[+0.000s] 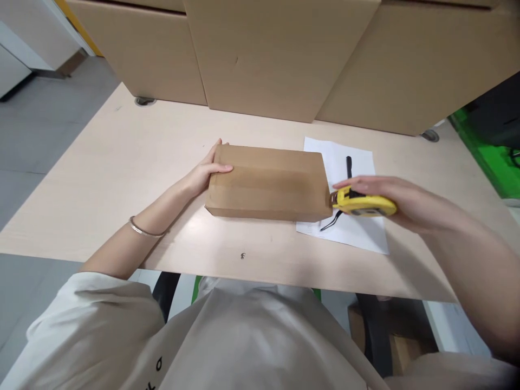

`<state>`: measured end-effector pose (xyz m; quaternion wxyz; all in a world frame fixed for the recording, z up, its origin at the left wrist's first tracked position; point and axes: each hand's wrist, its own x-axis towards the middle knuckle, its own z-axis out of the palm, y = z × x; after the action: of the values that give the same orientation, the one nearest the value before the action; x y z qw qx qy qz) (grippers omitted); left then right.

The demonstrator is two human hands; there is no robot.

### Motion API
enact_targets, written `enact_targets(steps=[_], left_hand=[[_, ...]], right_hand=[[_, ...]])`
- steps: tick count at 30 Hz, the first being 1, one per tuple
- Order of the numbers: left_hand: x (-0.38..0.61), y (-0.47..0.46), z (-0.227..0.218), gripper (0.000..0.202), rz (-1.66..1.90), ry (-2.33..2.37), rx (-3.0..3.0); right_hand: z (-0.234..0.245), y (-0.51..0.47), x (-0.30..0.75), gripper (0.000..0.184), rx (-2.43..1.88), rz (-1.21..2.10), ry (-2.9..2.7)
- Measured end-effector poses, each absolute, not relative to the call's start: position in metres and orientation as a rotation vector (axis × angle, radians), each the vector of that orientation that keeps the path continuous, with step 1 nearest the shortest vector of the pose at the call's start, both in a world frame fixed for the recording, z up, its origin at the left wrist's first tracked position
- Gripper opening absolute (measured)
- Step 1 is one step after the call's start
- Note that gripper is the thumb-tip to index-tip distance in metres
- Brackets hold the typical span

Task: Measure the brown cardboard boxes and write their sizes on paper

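Observation:
A brown cardboard box (270, 181) lies lengthwise on the table in front of me. My left hand (211, 168) grips its left end, thumb on the top face and the other fingers behind the edge. At the opposite end, my right hand (377, 189) is closed around a yellow tape measure (361, 203). The front of the tape measure is at the box's right side; whether it touches the cardboard I cannot tell. Beneath that hand lies a white sheet of paper (365, 235), partly covered by the box. On the sheet rests a slim black object (349, 166) with a thin black cord (333, 221).
Large cardboard boxes (268, 59) stand along the back of the pale wooden table (170, 141). A small dark mark (242, 255) shows near the front edge. Below the table at right is another cardboard box (406, 352).

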<state>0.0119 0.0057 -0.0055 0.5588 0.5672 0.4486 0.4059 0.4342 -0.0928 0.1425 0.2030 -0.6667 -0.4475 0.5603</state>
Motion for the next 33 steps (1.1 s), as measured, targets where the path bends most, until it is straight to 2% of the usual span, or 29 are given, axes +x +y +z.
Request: enact_targets(steps=[3, 7, 10, 15, 20, 25, 33], left_hand=[[0.012, -0.005, -0.001, 0.106, 0.986, 1.114, 1.47], [0.024, -0.03, 0.015, 0.089, 1.08, 1.108, 1.475], [0.032, -0.037, 0.017, 0.093, 1.132, 1.108, 1.425], [0.034, -0.032, 0.007, 0.091, 1.176, 1.05, 1.34], [0.031, -0.031, 0.003, 0.084, 1.155, 0.988, 1.337], [0.03, -0.029, -0.001, 0.084, 1.16, 0.98, 1.376], [0.028, -0.027, -0.001, 0.103, 1.167, 0.948, 1.469]], right_hand=[[0.162, -0.067, 0.411, 0.019, -1.724, 1.495, -1.311], [0.174, -0.027, 0.342, 0.033, -1.544, 1.599, -1.526], [0.165, 0.002, 0.286, 0.032, -1.364, 1.516, -1.874], [0.149, 0.033, 0.229, 0.039, -1.234, 1.345, -2.068], [0.145, 0.032, 0.205, 0.04, -1.282, 1.224, -2.166], [0.142, 0.029, 0.192, 0.042, -1.367, 0.935, -2.291], [0.141, 0.034, 0.227, 0.037, -1.395, 1.066, -2.192]])
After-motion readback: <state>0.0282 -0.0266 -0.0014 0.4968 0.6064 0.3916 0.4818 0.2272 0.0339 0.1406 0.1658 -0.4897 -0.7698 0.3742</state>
